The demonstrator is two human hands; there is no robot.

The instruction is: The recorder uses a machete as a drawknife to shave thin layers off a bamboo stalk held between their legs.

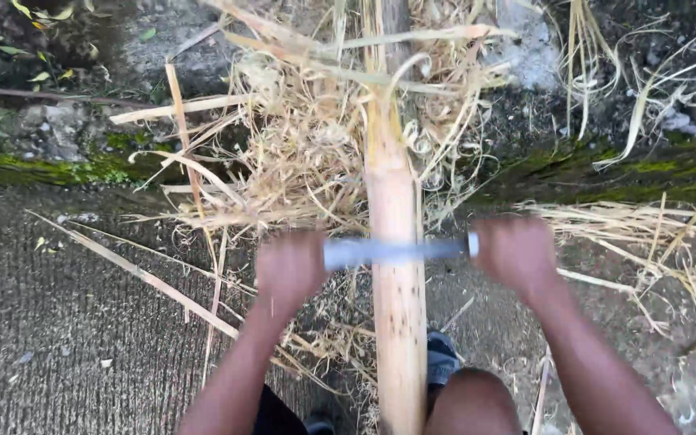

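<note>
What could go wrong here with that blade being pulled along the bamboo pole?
The blade lies across the bamboo pole, gripped by the left hand and right hand; a slip could send it toward the knee just below. Loose shavings on the ground might cause a stumble.
</note>
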